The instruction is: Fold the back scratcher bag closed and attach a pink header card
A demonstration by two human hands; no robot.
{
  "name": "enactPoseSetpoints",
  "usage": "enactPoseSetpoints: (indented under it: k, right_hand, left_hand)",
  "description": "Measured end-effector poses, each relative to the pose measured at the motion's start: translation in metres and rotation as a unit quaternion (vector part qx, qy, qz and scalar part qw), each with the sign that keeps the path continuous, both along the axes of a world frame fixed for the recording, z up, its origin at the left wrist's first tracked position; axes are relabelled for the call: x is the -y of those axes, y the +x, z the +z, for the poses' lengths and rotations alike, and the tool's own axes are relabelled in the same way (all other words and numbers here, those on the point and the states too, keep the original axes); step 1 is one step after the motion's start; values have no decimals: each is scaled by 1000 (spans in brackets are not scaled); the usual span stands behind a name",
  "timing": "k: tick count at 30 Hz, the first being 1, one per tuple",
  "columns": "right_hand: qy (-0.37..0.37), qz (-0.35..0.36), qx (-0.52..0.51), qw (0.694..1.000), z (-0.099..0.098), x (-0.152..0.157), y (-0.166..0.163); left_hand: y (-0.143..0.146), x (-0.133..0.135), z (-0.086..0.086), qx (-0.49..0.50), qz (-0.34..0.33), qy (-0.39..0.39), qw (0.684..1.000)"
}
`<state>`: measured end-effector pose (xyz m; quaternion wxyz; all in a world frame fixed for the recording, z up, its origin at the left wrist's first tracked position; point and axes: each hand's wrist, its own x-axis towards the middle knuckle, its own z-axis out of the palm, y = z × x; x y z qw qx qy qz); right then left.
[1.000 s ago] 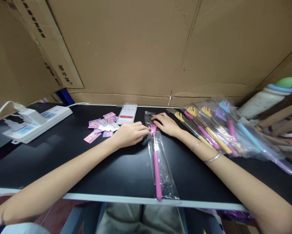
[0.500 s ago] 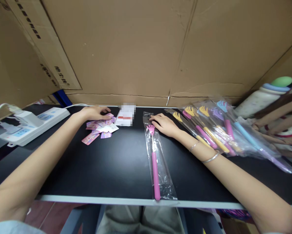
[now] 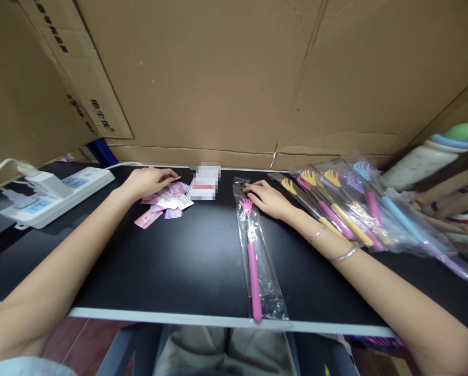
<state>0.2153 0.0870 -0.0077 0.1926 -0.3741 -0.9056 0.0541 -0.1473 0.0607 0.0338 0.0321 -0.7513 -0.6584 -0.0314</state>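
My left hand (image 3: pixel 147 181) is above a loose pile of small pink and purple printed cards (image 3: pixel 149 218). Its thumb and fingers are pinched together, seemingly on the edge of one card (image 3: pixel 176 178) seen almost edge-on. In front of me lies a pink hand-shaped back scratcher (image 3: pixel 254 277) in a clear plastic bag (image 3: pixel 271 292), its handle end at the table's near edge. My right hand (image 3: pixel 271 199) rests beside the scratcher's head, fingers stretched out and touching the bag's top edge without gripping it.
More bagged back scratchers (image 3: pixel 339 209) in yellow, pink, purple and blue lie to the right. Behind them lean a green-topped bottle (image 3: pixel 425 162) and a plush-like item. A white power strip (image 3: pixel 57 198) stands left, a blurred-out white box (image 3: pixel 204 183) at the back. Cardboard (image 3: pixel 218 78) walls the rear.
My left hand has lifted slightly off the pile, its fingertips now together. My right hand stays by the bag. The whole view has shifted a little.
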Motion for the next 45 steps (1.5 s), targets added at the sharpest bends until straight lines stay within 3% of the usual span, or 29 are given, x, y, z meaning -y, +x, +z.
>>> enactPoseSetpoints:
  k: [5, 9, 13, 16, 20, 24, 30, 35, 38, 45]
  right_hand:
    - [6, 0, 10, 1000, 0, -1, 0]
    - [9, 2, 11, 1000, 0, -1, 0]
    - [-9, 4, -12, 1000, -2, 0, 1]
    - [-30, -1, -40, 999, -4, -3, 3]
    - [-61, -7, -79, 995, -6, -8, 5]
    - [-88, -23, -115, 989, -6, -13, 8]
    - [-95, -22, -187, 978, -7, -18, 11]
    - [-85, -13, -185, 979, -8, -22, 12]
    - [-78, -18, -176, 981, -9, -22, 12]
    - [-71, -18, -178, 981, -10, -22, 11]
  left_hand:
    - [0, 2, 4, -32, 58, 60, 996]
    - [19, 8, 16, 73, 70, 115, 988]
    - [61, 11, 29, 157, -5, 136, 978]
    - [100, 7, 29, 183, -79, 127, 972]
    - [144, -6, 15, 217, -148, 112, 959]
    - [168, -19, -2, 252, -199, 91, 943]
    - [179, -19, -13, 260, -232, 74, 934]
    - [175, -18, -8, 222, -198, 99, 950]
    - [168, -21, -9, 172, -169, 131, 962]
    - [160, -27, -20, 49, -164, 123, 978]
